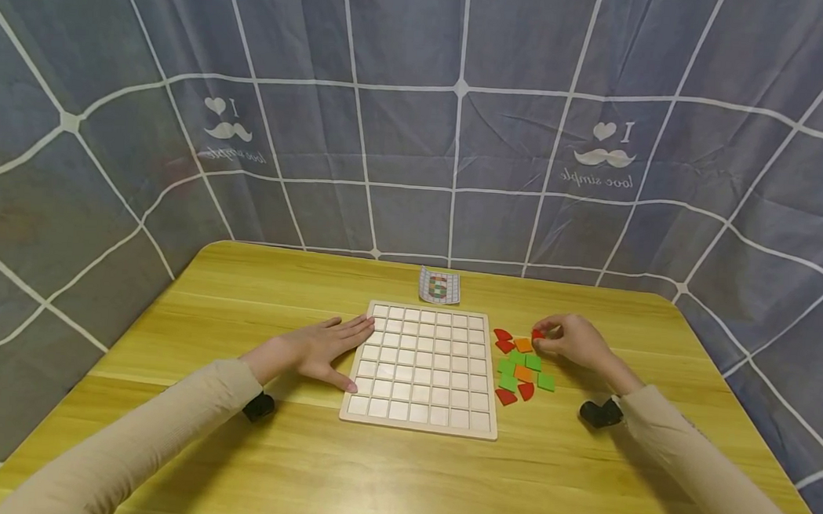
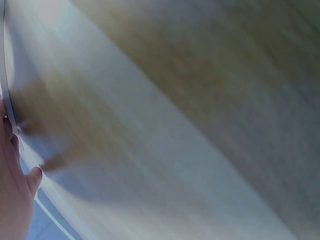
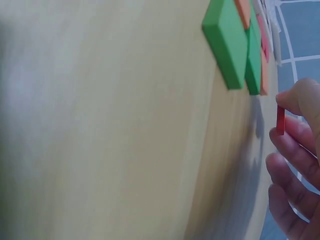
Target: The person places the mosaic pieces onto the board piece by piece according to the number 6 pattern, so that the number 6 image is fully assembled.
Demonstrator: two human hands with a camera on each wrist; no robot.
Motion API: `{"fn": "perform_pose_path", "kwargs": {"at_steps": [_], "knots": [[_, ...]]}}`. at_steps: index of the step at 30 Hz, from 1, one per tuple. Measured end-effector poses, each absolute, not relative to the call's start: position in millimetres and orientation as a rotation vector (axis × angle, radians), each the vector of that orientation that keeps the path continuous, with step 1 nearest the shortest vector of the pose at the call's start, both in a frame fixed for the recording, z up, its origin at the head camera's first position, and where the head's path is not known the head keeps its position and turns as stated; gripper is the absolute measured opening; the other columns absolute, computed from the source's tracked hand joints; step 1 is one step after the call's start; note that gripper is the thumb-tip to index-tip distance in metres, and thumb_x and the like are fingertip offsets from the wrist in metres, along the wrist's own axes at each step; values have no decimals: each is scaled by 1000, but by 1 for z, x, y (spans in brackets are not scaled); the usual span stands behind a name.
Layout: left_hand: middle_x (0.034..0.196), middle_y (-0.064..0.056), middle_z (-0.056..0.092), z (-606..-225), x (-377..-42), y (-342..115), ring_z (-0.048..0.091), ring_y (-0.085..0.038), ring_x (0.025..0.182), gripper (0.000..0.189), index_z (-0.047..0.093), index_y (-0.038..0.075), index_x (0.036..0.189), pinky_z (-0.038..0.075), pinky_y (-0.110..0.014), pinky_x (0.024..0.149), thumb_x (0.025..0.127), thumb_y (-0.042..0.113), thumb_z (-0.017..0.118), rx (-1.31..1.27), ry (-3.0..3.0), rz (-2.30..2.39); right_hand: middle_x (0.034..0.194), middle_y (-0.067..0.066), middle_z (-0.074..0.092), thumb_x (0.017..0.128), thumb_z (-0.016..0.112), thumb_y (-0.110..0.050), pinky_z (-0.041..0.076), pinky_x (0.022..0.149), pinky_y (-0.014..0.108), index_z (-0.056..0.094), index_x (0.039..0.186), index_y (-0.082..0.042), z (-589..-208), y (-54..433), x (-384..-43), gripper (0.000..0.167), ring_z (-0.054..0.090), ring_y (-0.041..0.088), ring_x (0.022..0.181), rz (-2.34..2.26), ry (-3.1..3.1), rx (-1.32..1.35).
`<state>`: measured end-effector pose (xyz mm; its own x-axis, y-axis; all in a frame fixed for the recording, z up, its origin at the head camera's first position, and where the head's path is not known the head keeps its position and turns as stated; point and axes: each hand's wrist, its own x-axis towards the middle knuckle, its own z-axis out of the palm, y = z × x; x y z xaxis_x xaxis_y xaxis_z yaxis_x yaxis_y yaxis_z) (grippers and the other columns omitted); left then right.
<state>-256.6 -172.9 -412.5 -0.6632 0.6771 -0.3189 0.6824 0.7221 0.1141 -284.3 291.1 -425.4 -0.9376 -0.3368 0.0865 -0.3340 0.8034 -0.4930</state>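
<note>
A pale wooden board (image 1: 422,360) with a grid of square recesses lies flat on the table. Fingers spread, my left hand (image 1: 331,350) rests at the board's left edge, its fingertips and thumb touching the rim; the left wrist view catches only part of that hand (image 2: 17,185). Between thumb and fingers my right hand (image 1: 576,342) pinches a small red piece (image 3: 281,120), right of the board. Beside it lie loose tiles: several green squares (image 1: 508,382), orange squares (image 1: 523,373) and red quarter-round pieces (image 1: 506,397).
Behind the board stands a small printed card (image 1: 439,287) showing a coloured pattern on a grid. The yellow wood-grain table (image 1: 398,476) has rounded far corners. A grey curtain (image 1: 405,131) with white lines hangs around it on the far side and both flanks.
</note>
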Motion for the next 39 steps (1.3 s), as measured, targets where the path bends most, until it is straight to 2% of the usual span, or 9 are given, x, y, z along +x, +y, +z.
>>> {"fn": "perform_pose_path", "kwargs": {"at_steps": [5,15,23,30,39], "knots": [[163,-9,-1,-413,-256,-173,3,-25,151,108,4,10,156,11,-50,122,82,74,51,1058,2589,-16,97,12,73,82,75,-24,48,62,26,73,106,-4,-421,285,-282,31,62,13,72,-826,3016,-514],[163,-8,-1,-414,-256,-172,4,-24,151,108,4,10,156,11,-50,122,82,74,50,1065,2589,-9,95,13,73,81,76,-23,35,49,21,73,106,-4,-411,260,-276,31,52,11,60,-895,3035,-529],[163,-9,-2,-414,-256,-173,4,-24,151,108,4,10,156,10,-50,122,82,74,50,1063,2587,-11,97,11,73,81,76,-22,37,47,22,74,106,-7,-410,240,-274,29,51,12,59,-977,2995,-490],[163,-8,-2,-413,-256,-173,4,-24,151,108,4,10,156,10,-50,122,82,74,50,1065,2587,-12,93,11,73,79,78,-22,41,47,22,74,103,-5,-406,223,-275,29,53,11,59,-1017,2981,-560],[163,-10,-2,-411,-257,-172,3,-25,151,107,4,8,155,11,-51,122,83,73,50,1072,2577,-45,95,10,74,79,78,-23,32,44,21,74,107,-6,-405,201,-278,33,50,11,56,-1003,2935,-600]]}}
